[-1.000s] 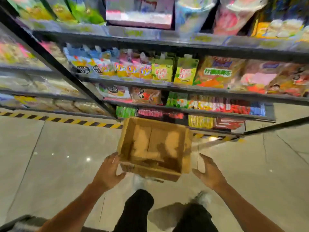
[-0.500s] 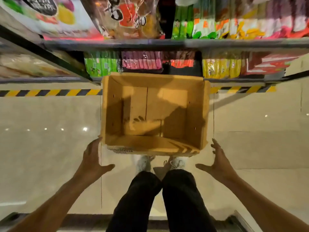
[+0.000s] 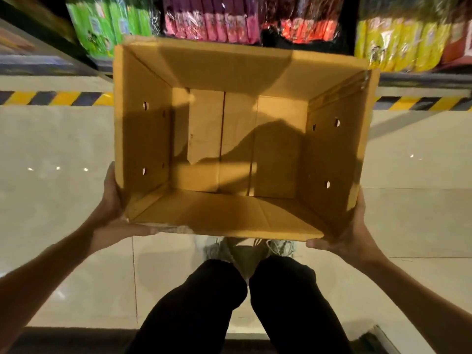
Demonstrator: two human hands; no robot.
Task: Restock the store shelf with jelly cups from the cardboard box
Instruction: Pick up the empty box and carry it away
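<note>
The brown cardboard box (image 3: 143, 139) is open at the top, and I look straight down into it. Only its bare floor flaps and shadows show inside; no jelly cups are in view. My left hand (image 3: 112, 213) grips the near left corner, with the thumb along the near edge and the fingers on the left wall. At the near right corner, my right hand (image 3: 350, 231) grips the box the same way. The box's far rim sits just in front of the lowest store shelf (image 3: 421, 80).
The lowest shelf holds rows of green packs (image 3: 109, 24), pink packs (image 3: 212, 24), red packs (image 3: 306, 29) and yellow packs (image 3: 398, 44). Yellow-black hazard tape (image 3: 56, 98) runs along the shelf base. My legs (image 3: 204, 310) and shoes (image 3: 217, 251) stand on glossy pale floor tiles (image 3: 51, 200).
Both hands, open beside the box before, have closed in and taken hold of its near corners. The box now fills much more of the view, and my head has tilted down.
</note>
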